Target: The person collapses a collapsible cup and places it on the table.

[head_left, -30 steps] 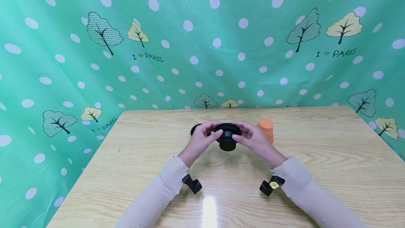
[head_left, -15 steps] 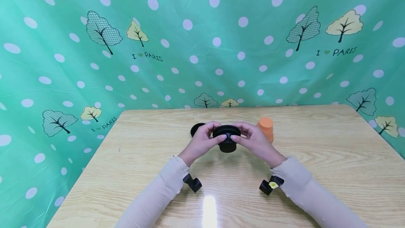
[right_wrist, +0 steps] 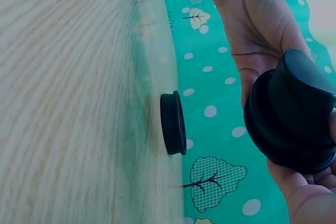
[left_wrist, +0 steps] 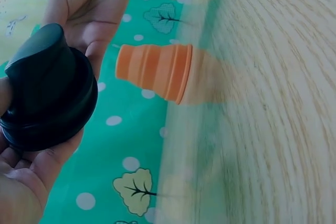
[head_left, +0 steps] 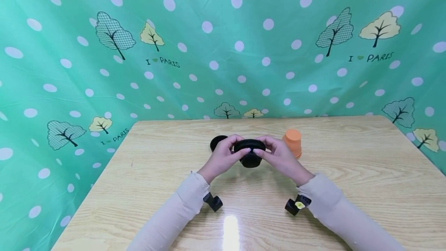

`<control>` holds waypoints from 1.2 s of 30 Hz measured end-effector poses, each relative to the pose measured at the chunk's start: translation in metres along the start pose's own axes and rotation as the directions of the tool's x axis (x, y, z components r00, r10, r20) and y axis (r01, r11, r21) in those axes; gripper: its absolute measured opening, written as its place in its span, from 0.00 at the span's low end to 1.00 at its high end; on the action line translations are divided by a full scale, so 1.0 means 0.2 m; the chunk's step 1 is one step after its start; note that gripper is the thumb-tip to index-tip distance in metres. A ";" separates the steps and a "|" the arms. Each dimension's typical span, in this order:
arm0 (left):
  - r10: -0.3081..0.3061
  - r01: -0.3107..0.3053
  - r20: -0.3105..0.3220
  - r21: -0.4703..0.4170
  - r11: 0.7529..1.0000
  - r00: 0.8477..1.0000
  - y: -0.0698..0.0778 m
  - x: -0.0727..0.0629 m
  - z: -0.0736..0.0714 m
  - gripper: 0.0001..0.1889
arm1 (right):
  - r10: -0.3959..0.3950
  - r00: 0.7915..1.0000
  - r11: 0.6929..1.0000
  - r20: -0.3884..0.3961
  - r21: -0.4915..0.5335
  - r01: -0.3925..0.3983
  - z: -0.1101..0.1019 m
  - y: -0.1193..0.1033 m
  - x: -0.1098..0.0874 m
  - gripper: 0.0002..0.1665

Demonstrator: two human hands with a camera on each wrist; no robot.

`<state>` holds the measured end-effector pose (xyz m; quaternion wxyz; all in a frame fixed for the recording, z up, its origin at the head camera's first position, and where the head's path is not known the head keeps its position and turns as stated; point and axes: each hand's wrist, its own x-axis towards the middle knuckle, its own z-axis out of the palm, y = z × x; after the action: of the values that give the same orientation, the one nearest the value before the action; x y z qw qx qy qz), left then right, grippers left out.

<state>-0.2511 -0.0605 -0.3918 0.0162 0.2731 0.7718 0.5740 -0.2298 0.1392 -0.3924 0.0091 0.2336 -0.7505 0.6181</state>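
Both hands hold a black collapsible cup (head_left: 249, 143) above the middle of the table. The left hand (head_left: 223, 155) grips its left side and the right hand (head_left: 281, 157) its right side. The thumbs press the near side from below the wide rim, while the other fingers curl behind it. Its narrower round end points down toward the person. In the left wrist view the cup (left_wrist: 47, 95) shows a smooth wall bent to a slanted edge above a thick ring. The right wrist view shows the same black cup (right_wrist: 294, 114) between the fingers.
Behind the left hand lies a low black round piece with a rim (right_wrist: 173, 123), partly overlapped by that hand in the head view. An orange stepped cup (head_left: 293, 143) stands wide rim down behind the right hand. A green dotted curtain (head_left: 195, 88) hangs past the wooden table's (head_left: 146, 173) far edge.
The cup has tipped slightly, its rim sinking toward the person and its lower end looking shorter. Both thumbs have shifted closer together under the rim. The other items have stayed put.
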 end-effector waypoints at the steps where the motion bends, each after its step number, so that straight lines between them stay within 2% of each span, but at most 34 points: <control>1: 0.008 -0.008 -0.003 0.009 1.000 1.000 0.00 0.00 0.00 0.09 | -0.001 1.000 1.000 0.000 0.001 0.001 0.00 0.00 0.00 0.14; 7: 0.074 -0.071 -0.039 0.074 0.995 0.997 -0.01 0.00 0.00 0.08 | 0.012 1.000 0.999 -0.018 -0.032 -0.013 0.00 -0.01 0.00 0.13; 11: 0.130 -0.119 -0.067 0.147 0.982 0.989 -0.01 0.00 0.01 0.08 | 0.018 0.999 0.998 -0.037 -0.065 -0.020 0.00 0.00 0.00 0.14; 14: 0.137 -0.121 -0.084 0.172 0.978 0.987 0.01 0.00 0.01 0.08 | 0.012 0.999 0.996 -0.049 -0.090 -0.016 0.00 -0.01 0.00 0.14; 18: 0.087 -0.076 -0.090 0.124 0.989 0.992 0.02 -0.01 0.01 0.10 | -0.013 0.998 0.993 -0.066 -0.116 0.005 0.01 -0.02 0.00 0.14; 22: 0.011 -0.012 -0.053 -0.018 1.000 0.999 0.01 0.00 0.00 0.13 | -0.027 0.995 0.994 -0.094 -0.107 0.017 0.00 -0.03 -0.01 0.14; 25: -0.043 0.041 -0.009 -0.153 0.987 0.999 0.01 0.00 -0.01 0.15 | -0.027 0.991 0.997 -0.131 -0.077 0.017 0.00 -0.03 -0.01 0.14; 28: -0.059 0.064 0.025 -0.236 0.970 0.998 0.02 0.00 -0.01 0.18 | -0.025 0.987 0.999 -0.156 -0.043 0.018 -0.01 -0.03 0.00 0.14; 36: -0.012 0.014 0.007 -0.206 0.978 1.000 0.03 0.00 0.01 0.18 | -0.030 0.989 0.999 -0.143 0.027 0.035 -0.01 -0.01 0.00 0.15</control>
<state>-0.2477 -0.0569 -0.3869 0.0503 0.2666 0.7099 0.6499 -0.2291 0.1412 -0.3896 0.0694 0.2010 -0.7348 0.6441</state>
